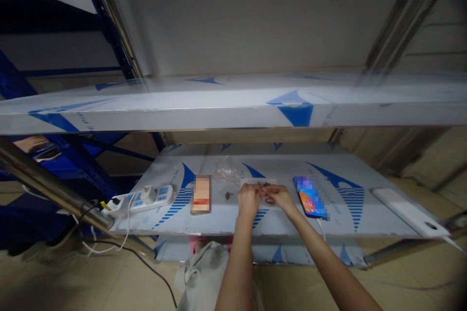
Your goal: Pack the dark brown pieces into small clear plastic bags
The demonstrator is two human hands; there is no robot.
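My left hand [248, 199] and my right hand [279, 196] meet over the film-covered metal shelf [226, 223]. The fingers of both are pinched together, with something small between them that I cannot make out. Under and beside the fingertips lie several small dark bits [269, 198] on a pale sheet or bag. Left of my left hand sits a small brownish cluster of pieces [228, 196]. Behind it lies a crumpled clear plastic bag [226, 169].
A phone [312, 198] with a lit screen lies at right, a cable at its lower end. Another phone-like rectangle [201, 194] lies at left. A white power strip [153, 198] with plugs is farther left. A long white device [408, 211] lies far right. An upper shelf [219, 112] crosses ahead.
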